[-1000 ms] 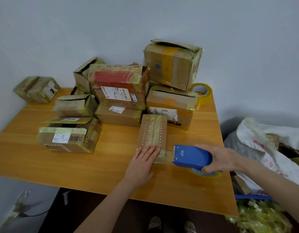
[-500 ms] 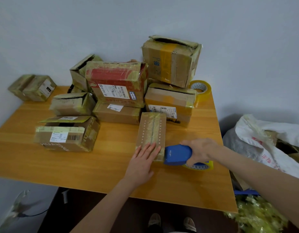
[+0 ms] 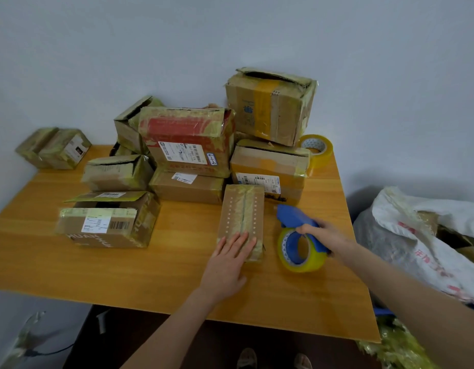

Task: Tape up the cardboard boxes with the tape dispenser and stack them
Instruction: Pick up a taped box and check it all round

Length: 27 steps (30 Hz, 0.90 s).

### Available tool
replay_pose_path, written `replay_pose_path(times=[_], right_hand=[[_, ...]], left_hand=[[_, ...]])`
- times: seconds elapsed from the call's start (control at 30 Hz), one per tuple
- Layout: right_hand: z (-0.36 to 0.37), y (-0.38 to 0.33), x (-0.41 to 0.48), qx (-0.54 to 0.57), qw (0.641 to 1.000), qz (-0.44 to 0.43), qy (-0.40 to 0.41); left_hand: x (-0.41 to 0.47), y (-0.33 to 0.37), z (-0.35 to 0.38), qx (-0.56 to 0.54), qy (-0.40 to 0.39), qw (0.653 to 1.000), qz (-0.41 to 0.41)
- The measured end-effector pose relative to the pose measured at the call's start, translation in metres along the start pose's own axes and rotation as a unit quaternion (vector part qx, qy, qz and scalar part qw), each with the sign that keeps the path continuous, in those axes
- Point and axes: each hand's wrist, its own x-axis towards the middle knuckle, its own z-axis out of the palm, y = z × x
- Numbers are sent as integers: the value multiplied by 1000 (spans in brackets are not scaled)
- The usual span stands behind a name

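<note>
A narrow flat cardboard box (image 3: pixel 241 209) with tape along its middle seam lies on the wooden table (image 3: pixel 150 267). My left hand (image 3: pixel 226 267) rests flat on the box's near end, fingers spread. My right hand (image 3: pixel 323 233) grips the blue tape dispenser (image 3: pixel 297 219), which is tipped on its side just right of the box, its yellowish tape roll (image 3: pixel 301 250) facing me. Behind stand several taped boxes in a pile, with a red-topped box (image 3: pixel 188 139) and a large box (image 3: pixel 270 105) on top.
A spare tape roll (image 3: pixel 317 147) stands at the table's back right corner. An open-flapped box (image 3: pixel 108 222) sits at left, two small boxes (image 3: pixel 53 147) at the far left. A white sack (image 3: pixel 427 241) of boxes lies right of the table.
My right hand has pulled the dispenser off the box's near end, swung it to the right and turned it on its side. My left hand stays pressed on the box.
</note>
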Motion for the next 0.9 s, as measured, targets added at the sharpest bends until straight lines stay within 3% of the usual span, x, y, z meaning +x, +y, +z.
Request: replay_pose_path(times=[0.07, 0.13, 0.2, 0.27, 0.37, 0.47, 0.53, 0.6, 0.7, 0.9], right_hand=[[7, 18, 13, 82, 994, 66, 0], [12, 20, 15, 122, 989, 79, -2], [11, 17, 11, 54, 996, 73, 9], [7, 13, 7, -105, 994, 17, 35], [14, 2, -6, -308, 936, -120, 122], [60, -10, -22, -316, 927, -185, 75], [98, -11, -24, -284, 947, -148, 23], [122, -9, -20, -251, 961, -110, 38], [131, -3, -13, -270, 954, -107, 74], [110, -1, -11, -243, 957, -156, 19]], left_hand=[[0, 0, -1, -10, -5, 1000, 3], [1, 0, -3, -50, 0, 999, 4], [2, -1, -9, -138, 17, 990, -27], [-1, -5, -15, -222, 74, 967, -99], [-5, -10, -20, -302, 149, 916, -219], [5, -7, -17, -357, 89, 886, -283], [17, -6, -13, -396, 59, 863, -309], [23, -7, -6, -419, 62, 848, -318], [21, -10, -1, -445, 79, 839, -304], [1, -25, 0, -494, 110, 830, -235]])
